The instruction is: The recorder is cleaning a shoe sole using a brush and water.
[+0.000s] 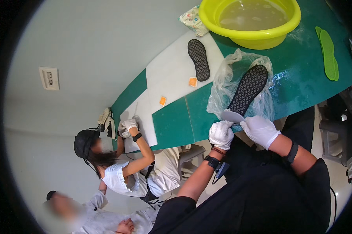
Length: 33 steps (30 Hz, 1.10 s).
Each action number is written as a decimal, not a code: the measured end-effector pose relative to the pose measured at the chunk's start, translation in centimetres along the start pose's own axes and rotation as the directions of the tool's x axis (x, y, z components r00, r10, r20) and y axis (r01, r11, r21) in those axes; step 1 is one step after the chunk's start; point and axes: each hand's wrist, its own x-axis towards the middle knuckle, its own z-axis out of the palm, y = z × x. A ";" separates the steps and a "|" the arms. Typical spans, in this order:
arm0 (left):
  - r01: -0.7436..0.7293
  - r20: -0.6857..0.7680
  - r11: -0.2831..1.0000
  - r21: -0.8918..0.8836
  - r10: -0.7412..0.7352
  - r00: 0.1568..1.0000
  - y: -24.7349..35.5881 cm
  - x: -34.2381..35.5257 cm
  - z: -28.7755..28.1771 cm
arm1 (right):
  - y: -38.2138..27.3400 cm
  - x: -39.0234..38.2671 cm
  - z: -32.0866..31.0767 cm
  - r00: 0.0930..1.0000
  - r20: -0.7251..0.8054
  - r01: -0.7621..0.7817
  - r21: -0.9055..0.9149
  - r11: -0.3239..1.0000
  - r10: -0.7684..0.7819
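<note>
Both my hands wear white gloves and are closed at the table's near edge. Between them is a smooth, pale grey flat piece with a rounded end (233,117); its lower part is hidden. My left hand (221,134) has its fingers curled in at the lower side of this piece. Thumb and fingers of my right hand (260,130) pinch its right edge. Just beyond, a black shoe sole with a diamond tread (249,87) lies tilted on a crumpled clear plastic bag (219,91). The near end of the sole goes out of sight behind the grey piece.
A yellow-green basin (258,37) of cloudy water stands at the back, beside a soft packet (193,21). Another black sole (198,60) and orange sachets (193,82) lie on white sheets. Bright green insoles (328,54) lie at right. Left, a gloved co-worker (125,171) works; another person sits behind.
</note>
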 end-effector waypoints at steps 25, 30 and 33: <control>0.036 0.024 0.999 0.026 -0.036 0.999 0.1 -0.5 0.1 | -1.2 1.8 -2.2 0.959 0.230 -0.160 -0.038 0.986 0.165; 0.043 -0.002 0.999 -0.005 -0.043 0.999 0.1 0.1 0.1 | 0.4 2.5 -4.2 0.984 0.091 -0.133 -0.175 0.976 0.150; 0.008 0.033 0.999 0.053 -0.010 0.999 0.1 0.5 -0.1 | 5.4 5.1 -9.0 0.966 -0.178 -0.234 -0.277 0.932 0.190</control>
